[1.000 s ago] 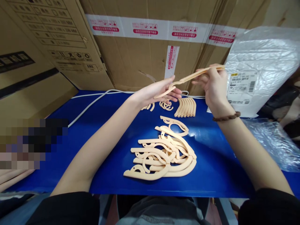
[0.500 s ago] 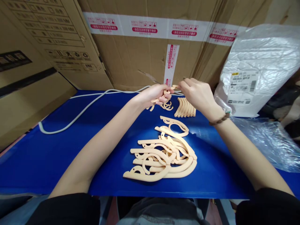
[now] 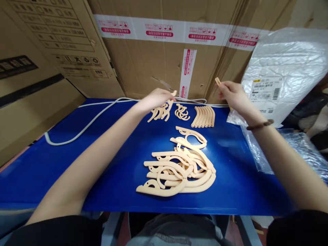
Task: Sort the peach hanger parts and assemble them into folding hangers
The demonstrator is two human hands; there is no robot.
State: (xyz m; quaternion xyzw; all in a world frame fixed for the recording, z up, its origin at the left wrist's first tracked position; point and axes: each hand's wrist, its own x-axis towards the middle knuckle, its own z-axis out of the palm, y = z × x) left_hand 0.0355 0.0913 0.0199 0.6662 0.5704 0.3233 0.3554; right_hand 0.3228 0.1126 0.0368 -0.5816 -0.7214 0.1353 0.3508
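My left hand (image 3: pixel 159 99) is closed over the row of beige hanger pieces (image 3: pixel 161 112) at the back of the blue table, gripping a beige hanger piece (image 3: pixel 174 93) that sticks out past its fingers. Off to the right, my right hand (image 3: pixel 232 94) is raised in front of the cardboard and pinches a narrow beige hanger arm (image 3: pixel 217 81); most of this arm is hidden by the fingers. Between the hands lie curved hooks (image 3: pixel 182 112) in a small heap and a neat row of wavy hanger arms (image 3: pixel 203 116). Nearer me, folded beige hangers (image 3: pixel 176 171) overlap in a pile.
A cardboard wall (image 3: pixel 143 61) with white and red tape closes off the back. A white cable (image 3: pixel 84 126) runs along the left and rear. At the right stand a silvery mailing bag (image 3: pixel 289 68) and crumpled clear plastic (image 3: pixel 299 143).
My hands, which were together over a hanger piece, have parted. The left moved left and down to the row of pieces; the right moved right with a hanger arm. The hanger pile looks the same.
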